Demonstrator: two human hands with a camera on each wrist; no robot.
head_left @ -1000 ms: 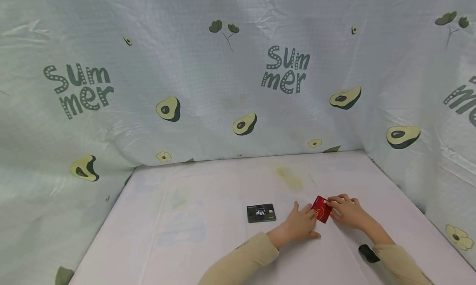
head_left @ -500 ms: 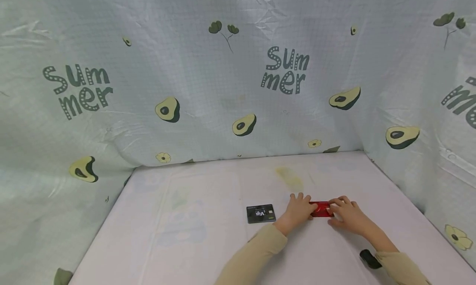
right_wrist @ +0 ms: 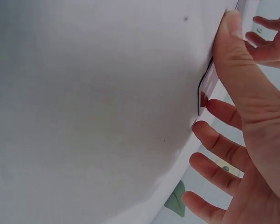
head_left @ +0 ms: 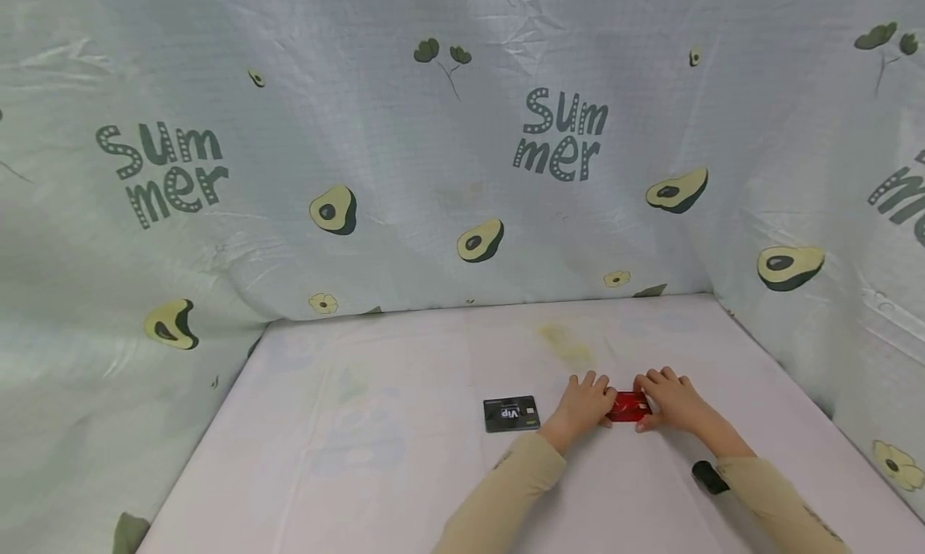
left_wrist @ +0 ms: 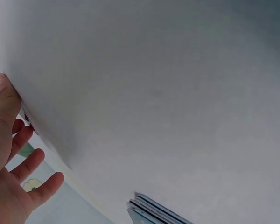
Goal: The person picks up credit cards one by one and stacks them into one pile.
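Note:
A red bank card (head_left: 629, 407) lies flat between the two hands on the right part of the table, its long side running left to right. My left hand (head_left: 584, 401) pinches its left end, the thumb on the near edge and the other fingers spread. At the right end, my right hand (head_left: 672, 401) grips the card with thumb and index finger. A black card (head_left: 511, 414) with "Vip" lettering lies left of the left hand. In the left wrist view a neat stack of cards (left_wrist: 154, 210) shows its layered edges. The right wrist view shows the red card's edge (right_wrist: 204, 91).
The white-covered table (head_left: 347, 474) carries a faint yellow stain near its back. A pale curtain (head_left: 405, 152) with avocado prints and "summer" lettering closes off the back and sides. A dark device (head_left: 710, 477) sits at the right sleeve cuff.
The red card has turned from a slant to straight. My left hand has moved forward and taken hold of its left end. The right fingers now curl around the right end.

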